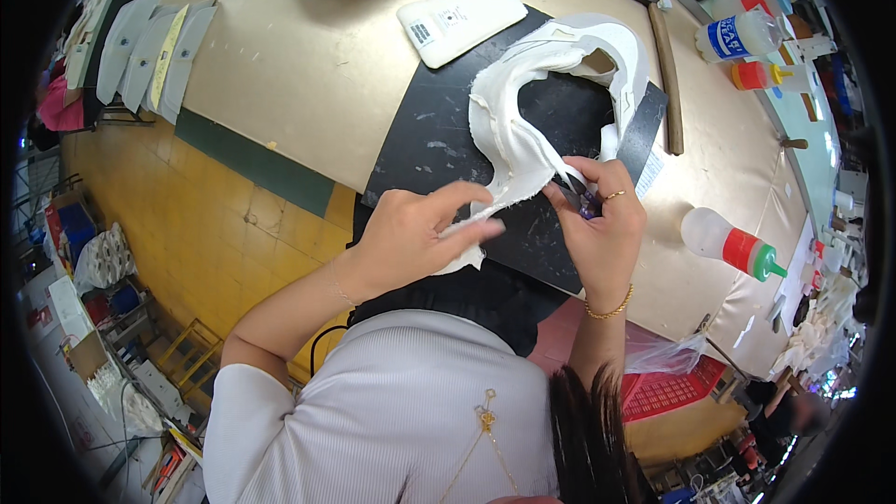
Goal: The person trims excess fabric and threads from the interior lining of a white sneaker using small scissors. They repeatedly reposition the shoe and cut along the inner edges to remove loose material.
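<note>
A white shoe upper [551, 84] lies curved over a black cutting mat [439, 140] on the tan table. My left hand [420, 229] pinches the near, frayed end of the upper's white lining between thumb and fingers. My right hand [602, 219], wearing a ring and a gold bracelet, grips small dark-handled scissors [574, 194]. The blades meet the lining's edge close to my left fingertips.
A white flat device [462, 21] rests at the mat's far corner. A hammer [665, 65] lies to the right, with squeeze bottles [747, 35] behind it and a white bottle with a red and green cap [733, 243] near my right hand. Grey cut pieces [154, 51] sit at far left.
</note>
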Tool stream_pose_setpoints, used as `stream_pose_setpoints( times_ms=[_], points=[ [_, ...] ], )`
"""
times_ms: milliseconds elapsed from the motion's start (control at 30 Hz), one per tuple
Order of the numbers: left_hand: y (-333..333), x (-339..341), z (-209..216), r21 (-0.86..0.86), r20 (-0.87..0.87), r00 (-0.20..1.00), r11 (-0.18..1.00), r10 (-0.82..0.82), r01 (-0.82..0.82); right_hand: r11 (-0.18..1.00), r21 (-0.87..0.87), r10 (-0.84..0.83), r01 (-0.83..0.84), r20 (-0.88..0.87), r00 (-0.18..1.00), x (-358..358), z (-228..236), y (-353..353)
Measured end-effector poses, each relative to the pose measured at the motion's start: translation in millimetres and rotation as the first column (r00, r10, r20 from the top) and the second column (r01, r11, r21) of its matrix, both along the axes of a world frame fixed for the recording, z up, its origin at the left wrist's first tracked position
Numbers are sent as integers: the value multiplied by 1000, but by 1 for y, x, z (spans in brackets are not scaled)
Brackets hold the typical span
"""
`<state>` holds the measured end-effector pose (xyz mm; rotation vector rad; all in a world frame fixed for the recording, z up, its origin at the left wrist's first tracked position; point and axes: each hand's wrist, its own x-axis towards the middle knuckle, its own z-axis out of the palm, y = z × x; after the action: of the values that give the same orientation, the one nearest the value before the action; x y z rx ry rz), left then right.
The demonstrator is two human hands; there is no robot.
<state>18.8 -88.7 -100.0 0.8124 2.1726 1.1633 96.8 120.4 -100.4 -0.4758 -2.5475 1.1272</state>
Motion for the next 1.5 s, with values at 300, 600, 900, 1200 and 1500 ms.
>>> stream_pose_setpoints(
  times_ms=[300,600,900,1200,1500],
  points=[
    [-27,-13,-8,-65,98,923,928,371,-366,1000,12,-22,21,43,999,7,-5,2],
    [-14,-24,-4,150,-222,958,977,182,-151,999,-28,-23,23,8,1000,8,-6,-4],
    [35,-11,-28,392,154,937,851,315,-351,993,-96,-70,69,-14,997,15,2,-4],
    [43,-40,-43,278,834,545,787,88,-551,992,-117,-64,57,-54,997,37,3,0],
    [50,-31,-36,269,891,453,752,43,-601,982,-190,8,-4,20,1000,51,9,5]
  ],
)
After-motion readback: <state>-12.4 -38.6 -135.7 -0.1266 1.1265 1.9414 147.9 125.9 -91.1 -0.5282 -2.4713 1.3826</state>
